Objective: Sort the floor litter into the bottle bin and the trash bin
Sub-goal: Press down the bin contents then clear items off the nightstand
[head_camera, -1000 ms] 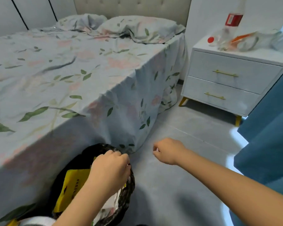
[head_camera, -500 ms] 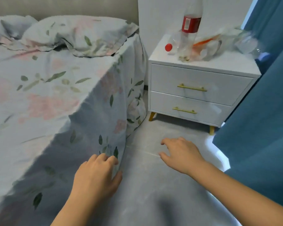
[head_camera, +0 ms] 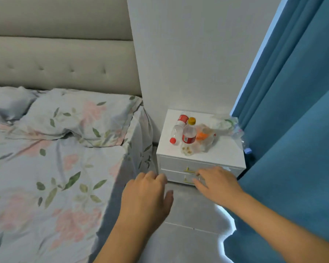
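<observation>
Your left hand [head_camera: 146,198] and right hand [head_camera: 216,184] were empty, fingers loose, in front of the nightstand [head_camera: 224,154]. Bottles [head_camera: 188,134] sat clustered mid-top; clear ones at its right edge were blurred. No bins in view.

A clear bottle with a yellow cap [head_camera: 189,133] and red label stands upright right of centre in the frame, on the white nightstand [head_camera: 224,154]. Touching its left side, a second clear bottle with a red cap [head_camera: 177,130] lies tipped, cap toward the front edge. To the right sits a crumpled clear bottle with an orange label [head_camera: 204,136], and further right, toward the frame's right, more clear plastic litter [head_camera: 224,123], too blurred to tell apart.
</observation>
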